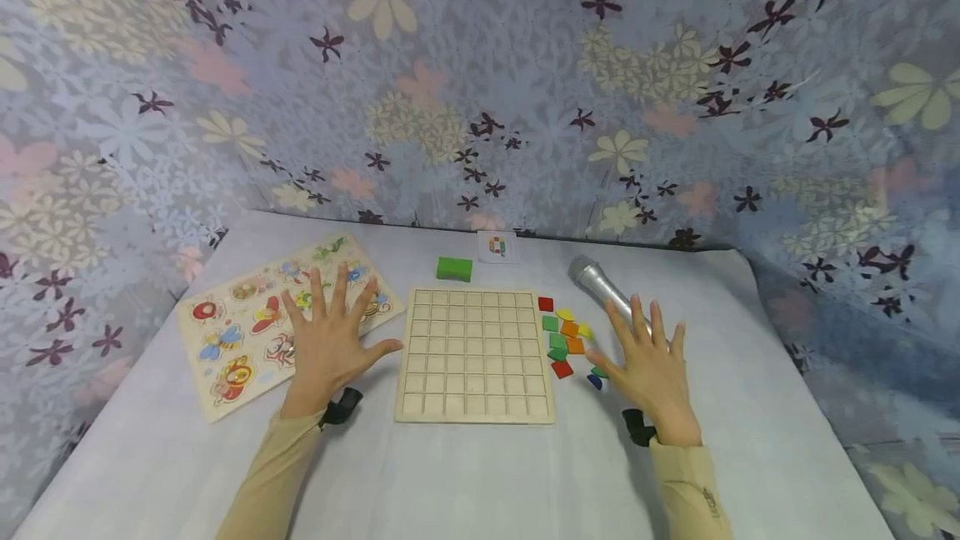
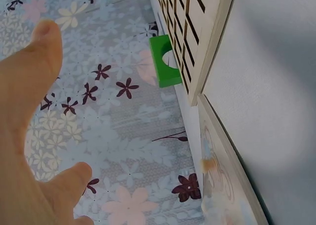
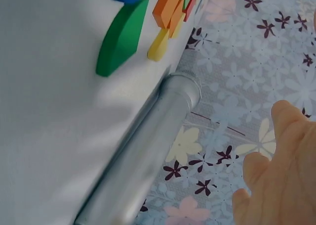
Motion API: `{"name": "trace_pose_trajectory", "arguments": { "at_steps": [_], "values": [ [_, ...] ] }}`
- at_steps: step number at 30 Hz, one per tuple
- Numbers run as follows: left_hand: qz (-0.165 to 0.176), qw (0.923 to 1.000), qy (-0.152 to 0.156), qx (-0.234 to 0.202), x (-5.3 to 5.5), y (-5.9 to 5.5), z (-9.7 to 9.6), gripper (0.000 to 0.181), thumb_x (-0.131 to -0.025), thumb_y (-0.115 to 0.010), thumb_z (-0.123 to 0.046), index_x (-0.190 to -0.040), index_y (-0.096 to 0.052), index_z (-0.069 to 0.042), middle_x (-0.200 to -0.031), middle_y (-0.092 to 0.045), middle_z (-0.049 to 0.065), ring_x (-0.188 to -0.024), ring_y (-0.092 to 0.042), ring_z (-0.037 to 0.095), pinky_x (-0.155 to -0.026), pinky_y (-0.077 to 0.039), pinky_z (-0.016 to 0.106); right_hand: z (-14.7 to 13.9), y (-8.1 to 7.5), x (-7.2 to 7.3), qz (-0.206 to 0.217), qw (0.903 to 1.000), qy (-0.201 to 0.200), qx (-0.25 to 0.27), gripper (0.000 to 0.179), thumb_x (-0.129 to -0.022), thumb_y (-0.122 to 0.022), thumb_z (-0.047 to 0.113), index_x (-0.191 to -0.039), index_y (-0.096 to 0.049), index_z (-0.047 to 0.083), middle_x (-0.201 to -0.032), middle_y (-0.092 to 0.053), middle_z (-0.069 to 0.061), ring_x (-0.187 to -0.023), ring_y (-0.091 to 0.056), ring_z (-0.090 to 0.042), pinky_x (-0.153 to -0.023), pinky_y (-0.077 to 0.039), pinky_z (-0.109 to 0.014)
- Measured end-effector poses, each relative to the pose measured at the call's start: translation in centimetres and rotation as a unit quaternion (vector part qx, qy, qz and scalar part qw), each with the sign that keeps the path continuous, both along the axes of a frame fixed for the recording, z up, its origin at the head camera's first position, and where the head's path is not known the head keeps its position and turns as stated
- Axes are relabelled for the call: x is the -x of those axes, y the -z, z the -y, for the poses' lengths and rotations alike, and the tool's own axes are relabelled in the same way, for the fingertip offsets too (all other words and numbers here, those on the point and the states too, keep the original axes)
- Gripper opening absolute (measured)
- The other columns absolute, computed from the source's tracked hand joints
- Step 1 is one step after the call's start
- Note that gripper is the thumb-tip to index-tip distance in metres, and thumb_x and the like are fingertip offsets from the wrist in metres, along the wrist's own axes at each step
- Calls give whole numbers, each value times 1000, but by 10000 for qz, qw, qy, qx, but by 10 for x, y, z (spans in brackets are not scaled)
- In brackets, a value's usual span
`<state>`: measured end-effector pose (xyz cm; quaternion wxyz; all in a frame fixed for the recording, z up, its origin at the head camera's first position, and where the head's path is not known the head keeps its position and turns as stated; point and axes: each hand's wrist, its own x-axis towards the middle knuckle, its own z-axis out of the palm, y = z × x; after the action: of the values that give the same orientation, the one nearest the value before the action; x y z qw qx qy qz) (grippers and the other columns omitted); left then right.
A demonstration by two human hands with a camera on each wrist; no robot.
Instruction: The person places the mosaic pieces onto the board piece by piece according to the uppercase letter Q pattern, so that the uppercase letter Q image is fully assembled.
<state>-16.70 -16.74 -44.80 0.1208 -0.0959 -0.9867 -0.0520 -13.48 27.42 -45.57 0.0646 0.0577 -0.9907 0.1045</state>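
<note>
My left hand is spread with straight fingers over the right part of an insect picture puzzle board, holding nothing. Its thumb points toward a square wooden grid board in the middle of the table. On the other side, my right hand is spread too, with nothing in it. Its fingers overlap the lower end of a silver microphone in the head view, and its thumb lies near several small coloured blocks. Close by the microphone, the right wrist view shows a green curved block.
A green block with a round cutout stands behind the grid board. Beside it at the back lies a small white card with a coloured pattern. A flowered cloth hangs behind the white-covered table.
</note>
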Motion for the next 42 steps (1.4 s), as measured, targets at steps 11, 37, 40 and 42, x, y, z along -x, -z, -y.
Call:
{"name": "trace_pose_trajectory", "arguments": {
  "at_steps": [11, 37, 40, 42],
  "values": [
    [1310, 9747, 1334, -1227, -4, 12, -20, 100, -81, -65, -60, -153, -24, -3, -159, -22, 23, -148, -18, 42, -120, -15, 61, 12, 12, 14, 908, 9752, -102, 2016, 73, -97, -53, 44, -155, -21, 13, -157, -27, -24, -131, -42, -49, -103, -40, -65],
    [2159, 9318, 2393, -1667, 4, 51, -28, 123, -60, -84, -55, -152, -24, 1, -161, -19, 18, -150, -13, 39, -123, -15, 54, 60, 28, 91, 882, 9611, 647, 2537, 41, -89, -66, 13, -129, -61, 5, -124, -65, -18, -114, -58, -34, -92, -48, -46],
    [2123, 9326, 2402, -1659, 4, 50, -28, 122, -60, -84, -55, -152, -25, 0, -161, -19, 17, -150, -13, 38, -123, -15, 53, 62, 26, 92, 1059, 9615, 710, 2434, 35, -91, -63, 16, -124, -64, 6, -125, -64, -18, -107, -60, -34, -86, -49, -45],
    [2131, 9322, 2406, -1663, 4, 50, -27, 122, -60, -84, -55, -152, -25, 0, -161, -19, 16, -150, -13, 38, -123, -15, 53, 64, 25, 93, 1182, 9612, 729, 2382, 28, -92, -62, 17, -118, -68, 6, -122, -65, -18, -97, -60, -29, -76, -48, -38]
  ]
}}
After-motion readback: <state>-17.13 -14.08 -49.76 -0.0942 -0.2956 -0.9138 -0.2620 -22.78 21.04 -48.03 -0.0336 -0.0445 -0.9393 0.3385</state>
